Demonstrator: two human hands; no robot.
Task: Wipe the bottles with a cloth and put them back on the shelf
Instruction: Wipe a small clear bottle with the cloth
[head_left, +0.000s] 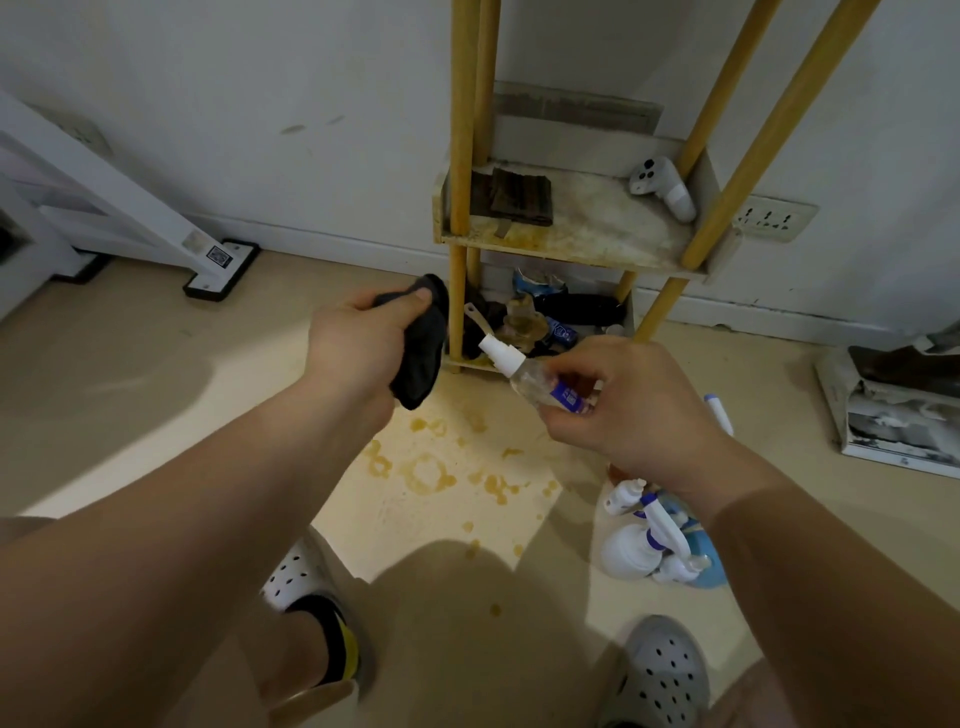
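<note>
Right hand (634, 410) pinches a small clear spray bottle (530, 379) by its lower body, fingers curled round the blue label. The white nozzle tilts up and left, toward the shelf (460, 156). Left hand (353, 348) grips a bunched dark cloth (421, 353), near the bottle but not touching it. We cannot tell whether this bottle is wiped.

Progress, our judgement: early. A cluster of white spray bottles (639, 545) waits on the floor (156, 389) beneath the right forearm, and we see no bottle on the stained middle tier (587, 228).

Room for placing: the tier's centre is bare between a dark folded item (519, 197) at left rear and a white controller (662, 189) at right rear. Yellow posts (769, 130) flank the opening, and low side walls bound the tier. The bottom tier is crowded.
</note>
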